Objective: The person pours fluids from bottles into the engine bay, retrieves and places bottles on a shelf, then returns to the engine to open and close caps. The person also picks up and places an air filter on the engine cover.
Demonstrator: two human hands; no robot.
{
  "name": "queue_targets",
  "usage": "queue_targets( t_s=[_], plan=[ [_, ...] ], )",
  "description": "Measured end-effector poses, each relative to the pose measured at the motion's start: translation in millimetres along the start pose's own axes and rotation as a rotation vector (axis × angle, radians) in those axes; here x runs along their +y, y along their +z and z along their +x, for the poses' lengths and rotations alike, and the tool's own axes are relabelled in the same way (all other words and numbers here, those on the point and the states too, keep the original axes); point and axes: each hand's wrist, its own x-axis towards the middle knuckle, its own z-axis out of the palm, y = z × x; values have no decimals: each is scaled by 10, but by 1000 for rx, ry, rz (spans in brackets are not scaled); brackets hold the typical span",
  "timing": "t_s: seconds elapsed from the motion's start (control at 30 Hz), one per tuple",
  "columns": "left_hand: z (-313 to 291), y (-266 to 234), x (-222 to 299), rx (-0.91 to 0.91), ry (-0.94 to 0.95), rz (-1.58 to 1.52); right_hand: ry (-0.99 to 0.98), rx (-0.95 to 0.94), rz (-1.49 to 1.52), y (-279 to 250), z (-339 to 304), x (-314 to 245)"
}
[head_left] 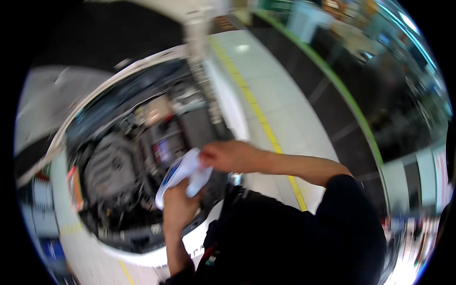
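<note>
A white object with blue markings [183, 167], smeared by motion, is held up over the right front of an open engine bay [137, 225]. Whether it is a bottle or a soft packet I cannot tell. My left hand [179, 205] is wrapped round its lower part. Against its upper right end are the closed fingers of my right hand [222, 156]; blur hides what they pinch. Below and beyond the hands lie a black engine cover [111, 166] and a dark box [197, 127].
The raised black-lined hood [109, 33] hangs over the bay. A white fender [230, 102] borders it on the right. Past that are a pale tiled floor with a yellow line [256, 111], a dark floor strip with a green edge [339, 88], and cluttered benches.
</note>
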Motion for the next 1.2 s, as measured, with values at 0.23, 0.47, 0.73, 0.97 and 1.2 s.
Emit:
queue_targets(
  t_s=[0.23,0.47,0.73,0.97,1.2],
  plan=[
    [-272,602,353,-656,48,-141,176,78,-412,589,-1638,92],
    [-487,1203,897,-1189,335,-102,396,612,-383,1428,-3269,-417],
    [-1223,1584,1606,-1423,793,93,1068,504,-86,2052,-4220,-1345],
    [-2162,1664,1794,-1535,962,224,1164,694,-178,2923,-4881,-2080],
    [-3439,1553,1863,-1675,1183,308,1200,882,-81,4085,-5344,-2990]
  ],
)
